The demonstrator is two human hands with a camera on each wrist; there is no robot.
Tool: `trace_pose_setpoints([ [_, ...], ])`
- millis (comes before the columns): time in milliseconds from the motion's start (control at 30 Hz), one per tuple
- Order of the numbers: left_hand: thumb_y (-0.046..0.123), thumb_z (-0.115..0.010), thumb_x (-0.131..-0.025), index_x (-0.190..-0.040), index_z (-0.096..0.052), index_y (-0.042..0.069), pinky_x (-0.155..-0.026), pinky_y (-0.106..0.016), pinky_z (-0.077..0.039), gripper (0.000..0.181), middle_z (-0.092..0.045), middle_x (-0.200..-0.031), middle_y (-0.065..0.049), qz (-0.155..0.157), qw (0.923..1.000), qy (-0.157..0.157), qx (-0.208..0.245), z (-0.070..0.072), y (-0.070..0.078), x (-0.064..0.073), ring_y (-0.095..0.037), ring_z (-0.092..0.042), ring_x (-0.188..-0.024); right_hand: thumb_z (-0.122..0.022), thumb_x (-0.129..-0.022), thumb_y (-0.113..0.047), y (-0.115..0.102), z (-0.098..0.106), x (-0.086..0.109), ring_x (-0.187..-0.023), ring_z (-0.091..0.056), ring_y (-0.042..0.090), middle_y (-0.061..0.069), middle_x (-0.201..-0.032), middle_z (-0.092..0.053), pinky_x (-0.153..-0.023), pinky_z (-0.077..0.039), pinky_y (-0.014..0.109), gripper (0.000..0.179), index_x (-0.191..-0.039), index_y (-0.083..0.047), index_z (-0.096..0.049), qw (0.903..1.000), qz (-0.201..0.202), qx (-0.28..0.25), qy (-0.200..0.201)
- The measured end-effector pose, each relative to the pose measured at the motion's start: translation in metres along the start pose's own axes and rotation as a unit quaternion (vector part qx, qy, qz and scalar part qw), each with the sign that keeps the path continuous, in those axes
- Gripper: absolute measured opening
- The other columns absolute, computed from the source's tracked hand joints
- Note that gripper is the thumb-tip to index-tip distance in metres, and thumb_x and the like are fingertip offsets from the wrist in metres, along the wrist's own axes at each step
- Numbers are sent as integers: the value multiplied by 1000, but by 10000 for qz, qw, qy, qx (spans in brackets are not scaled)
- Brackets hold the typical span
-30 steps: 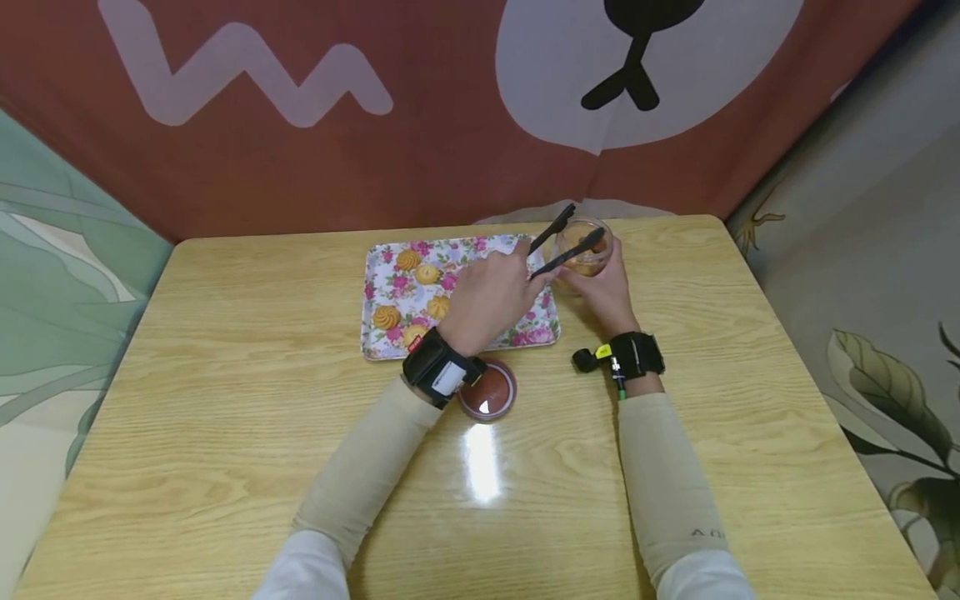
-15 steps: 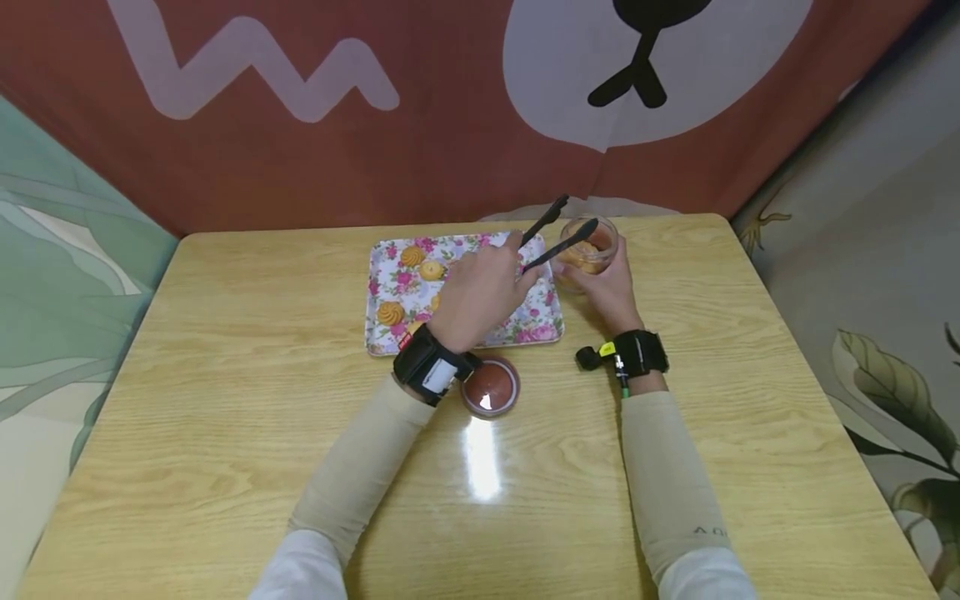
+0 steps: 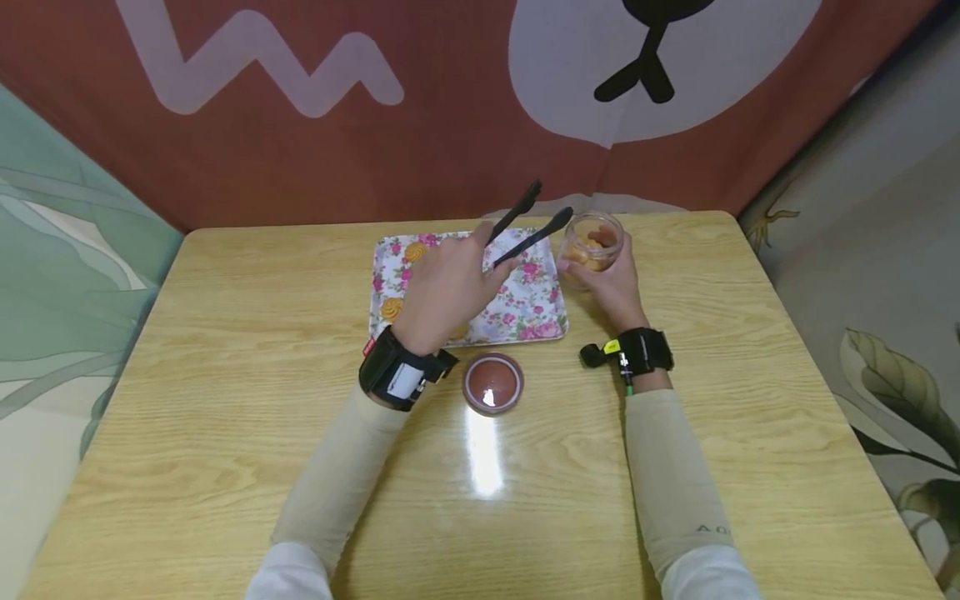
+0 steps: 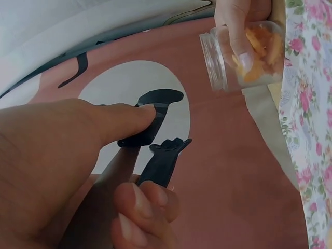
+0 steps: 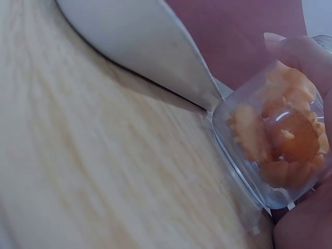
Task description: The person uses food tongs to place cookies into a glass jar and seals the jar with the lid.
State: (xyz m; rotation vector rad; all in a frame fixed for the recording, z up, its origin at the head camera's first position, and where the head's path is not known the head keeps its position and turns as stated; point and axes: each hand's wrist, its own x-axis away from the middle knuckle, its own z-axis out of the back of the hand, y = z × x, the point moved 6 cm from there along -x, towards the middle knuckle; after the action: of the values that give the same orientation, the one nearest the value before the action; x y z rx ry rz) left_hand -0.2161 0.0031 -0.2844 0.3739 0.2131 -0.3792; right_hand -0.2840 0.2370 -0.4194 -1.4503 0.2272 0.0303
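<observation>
While the left hand (image 3: 447,292) holds the black tongs (image 3: 534,239) above the tray (image 3: 525,340), the right hand (image 3: 617,287) grips a clear jar (image 3: 591,243) just to the right of that tray. In this head view, the tongs stand with tips apart, and their long axis points forward and to the right, to the jar's side; the tips end left of its mouth. Some biscuits (image 3: 392,309) lie at the left part of the tray, and a round lid (image 3: 492,383) rests on the surface (image 3: 225,375), near the tray's front edge.

In the left wrist view, thumb (image 4: 119,122) and curled fingers (image 4: 148,207) hold the tongs, and nothing shows between the tips. The jar's mouth, as I judge, faces upward.

In the right wrist view, the jar stands beside the tray's end; whether they touch, I cannot tell. More biscuits (image 5: 290,137) are inside it, and the right hand, being the nearer one, wraps around its wall.
</observation>
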Motion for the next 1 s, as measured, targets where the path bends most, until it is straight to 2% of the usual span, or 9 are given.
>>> trace_pose_setpoints([
  [133, 48, -61, -87, -125, -54, 6, -32, -29, -33, 57, -52, -53, 0, -12, 9997, -176, 186, 7, -7, 11, -11, -47, -39, -82, -72, -11, -2, -1, 1, -119, -41, 23, 15, -132, -42, -102, -32, 35, 80, -135, -9, -33, 10000, 58, 4, -23],
  [233, 47, -62, -87, -129, -53, 5, -32, -28, -29, 60, -47, -48, -1, -88, 9995, -265, 126, 14, -13, 20, -12, -44, -35, -82, -71, -9, -1, -4, 1, -118, -41, 23, 17, -132, -41, -101, -32, 36, 81, -135, -6, -32, 9999, 75, -69, -39],
  [433, 48, -62, -87, -127, -54, 3, -32, -27, -24, 61, -42, -45, 1, -474, 9970, -488, -378, 23, -23, 37, -13, -38, -32, -84, -69, -15, 23, 1, -9, -117, -41, 18, 11, -133, -42, -99, -33, 37, 84, -136, -14, -33, 10000, 51, -60, -14],
  [500, 49, -61, -86, -126, -54, 5, -33, -28, -24, 60, -40, -44, 1, -543, 9955, -578, -524, 22, -26, 41, -13, -37, -33, -85, -69, -18, 31, 7, -13, -117, -41, 16, 7, -133, -42, -98, -33, 37, 84, -135, -19, -34, 10000, 69, -26, 14],
  [733, 52, -61, -85, -120, -54, 7, -33, -29, -31, 57, -44, -46, 2, -667, 9926, -682, -754, 18, -43, 56, -12, -43, -37, -84, -70, -20, 32, 16, -13, -117, -41, 16, 6, -133, -42, -97, -34, 36, 83, -135, -19, -33, 9999, 33, -37, 89],
  [1000, 46, -63, -87, -129, -52, 5, -35, -29, -28, 59, -47, -52, 0, -511, 9903, -1101, -674, 1, -80, 90, -12, -41, -40, -85, -69, -19, 33, 6, -13, -118, -41, 17, 5, -132, -42, -98, -34, 36, 83, -134, -20, -34, 9997, 46, -246, 45],
])
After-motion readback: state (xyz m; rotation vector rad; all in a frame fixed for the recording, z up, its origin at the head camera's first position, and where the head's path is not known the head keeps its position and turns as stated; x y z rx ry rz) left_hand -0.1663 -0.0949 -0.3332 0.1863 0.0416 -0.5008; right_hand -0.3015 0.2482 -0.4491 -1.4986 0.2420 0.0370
